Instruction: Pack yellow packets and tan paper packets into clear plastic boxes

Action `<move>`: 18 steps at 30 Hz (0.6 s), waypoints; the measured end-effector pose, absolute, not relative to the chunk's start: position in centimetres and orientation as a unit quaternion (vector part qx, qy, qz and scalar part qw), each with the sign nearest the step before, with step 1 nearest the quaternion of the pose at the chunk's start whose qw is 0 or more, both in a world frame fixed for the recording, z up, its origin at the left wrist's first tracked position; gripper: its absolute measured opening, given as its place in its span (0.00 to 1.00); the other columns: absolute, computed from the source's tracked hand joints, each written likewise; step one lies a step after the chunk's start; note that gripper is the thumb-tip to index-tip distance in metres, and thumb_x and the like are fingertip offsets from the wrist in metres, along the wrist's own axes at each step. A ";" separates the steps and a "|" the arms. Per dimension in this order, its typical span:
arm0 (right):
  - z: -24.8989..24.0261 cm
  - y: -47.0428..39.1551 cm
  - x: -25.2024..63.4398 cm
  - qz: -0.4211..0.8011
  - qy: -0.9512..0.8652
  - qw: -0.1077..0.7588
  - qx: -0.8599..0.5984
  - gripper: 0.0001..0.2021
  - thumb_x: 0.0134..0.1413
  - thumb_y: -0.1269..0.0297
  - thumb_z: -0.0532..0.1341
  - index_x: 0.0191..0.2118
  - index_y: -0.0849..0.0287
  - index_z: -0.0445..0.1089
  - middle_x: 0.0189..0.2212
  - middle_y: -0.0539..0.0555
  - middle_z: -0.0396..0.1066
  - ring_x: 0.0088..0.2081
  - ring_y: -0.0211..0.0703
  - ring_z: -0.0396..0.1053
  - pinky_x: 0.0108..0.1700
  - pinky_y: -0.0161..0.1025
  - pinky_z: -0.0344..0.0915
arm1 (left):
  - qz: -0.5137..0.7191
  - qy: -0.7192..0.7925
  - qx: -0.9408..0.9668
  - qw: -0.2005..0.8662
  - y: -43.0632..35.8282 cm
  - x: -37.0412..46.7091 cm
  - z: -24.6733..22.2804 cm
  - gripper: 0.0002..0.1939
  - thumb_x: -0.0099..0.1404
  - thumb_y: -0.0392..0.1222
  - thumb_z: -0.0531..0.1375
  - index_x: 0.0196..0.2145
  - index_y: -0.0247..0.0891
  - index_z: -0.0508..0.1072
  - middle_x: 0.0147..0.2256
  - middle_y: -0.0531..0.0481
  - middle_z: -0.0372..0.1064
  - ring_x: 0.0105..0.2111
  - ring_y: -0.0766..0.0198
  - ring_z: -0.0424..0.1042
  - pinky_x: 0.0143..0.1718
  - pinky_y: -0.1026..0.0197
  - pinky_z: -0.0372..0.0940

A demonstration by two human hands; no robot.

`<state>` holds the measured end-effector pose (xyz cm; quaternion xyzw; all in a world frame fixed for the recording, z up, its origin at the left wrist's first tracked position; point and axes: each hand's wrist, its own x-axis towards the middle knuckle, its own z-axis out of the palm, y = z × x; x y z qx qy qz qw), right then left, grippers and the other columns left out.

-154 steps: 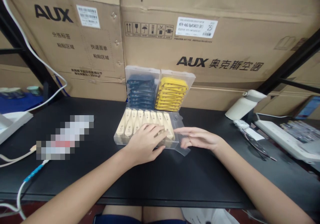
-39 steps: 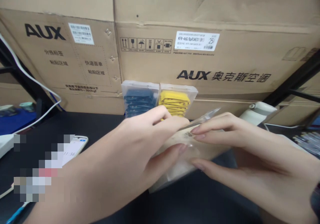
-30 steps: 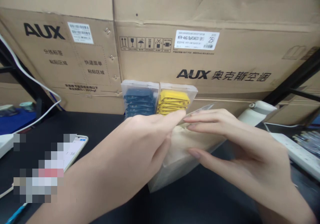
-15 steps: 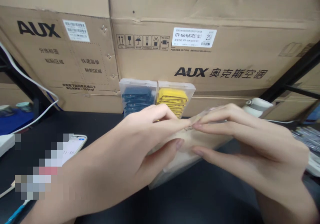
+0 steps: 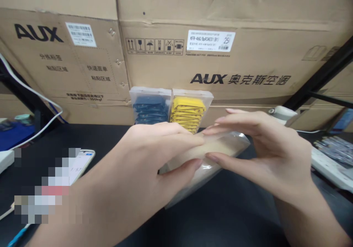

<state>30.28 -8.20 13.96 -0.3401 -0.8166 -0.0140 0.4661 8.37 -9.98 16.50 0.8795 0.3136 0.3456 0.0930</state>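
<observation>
Between my hands lies a clear plastic bag with something flat and cream-coloured inside, slanting up to the right. My left hand holds its left part, thumb on the near face and fingers over the far edge. My right hand grips the bag further right, with the thumb on the near face and curved fingers at the top edge. What the bag contains is partly hidden by both hands. Just behind stand two clear plastic boxes, one with dark blue packets, one with yellow packets.
Large cardboard boxes stand along the back of the black table. On the left lies a phone, partly covered by a blurred patch. A white power strip, a pile of small shiny items and a white bottle-like object are at the right.
My right hand has shifted left and its fingers have lifted a little, showing more of the bag's shiny right end. The left hand keeps its hold, nearly still.
</observation>
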 end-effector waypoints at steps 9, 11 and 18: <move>14.9 -9.4 30.0 -0.032 -0.834 0.432 -0.341 0.08 0.48 0.64 0.66 0.38 0.51 0.72 0.33 0.51 0.76 0.37 0.48 0.74 0.40 0.44 0.70 | 0.398 0.347 0.839 0.131 -9.7 9.1 15.8 0.08 0.57 0.35 0.58 0.35 0.44 0.72 0.33 0.55 0.73 0.33 0.62 0.71 0.36 0.62 0.67; 15.3 -9.2 30.8 -0.026 -0.833 0.431 -0.345 0.08 0.48 0.66 0.66 0.37 0.51 0.73 0.34 0.50 0.76 0.37 0.47 0.74 0.39 0.43 0.71 | 0.401 0.352 0.836 0.131 -9.5 9.0 15.7 0.09 0.56 0.35 0.58 0.36 0.45 0.71 0.34 0.55 0.73 0.34 0.61 0.72 0.37 0.60 0.67; 17.2 -7.8 33.5 0.021 -0.878 0.314 -0.360 0.06 0.51 0.66 0.64 0.37 0.56 0.74 0.34 0.51 0.77 0.33 0.39 0.74 0.32 0.29 0.70 | 0.398 0.351 0.833 0.155 -9.2 8.2 15.8 0.09 0.57 0.36 0.58 0.36 0.47 0.71 0.36 0.56 0.73 0.36 0.61 0.71 0.37 0.60 0.68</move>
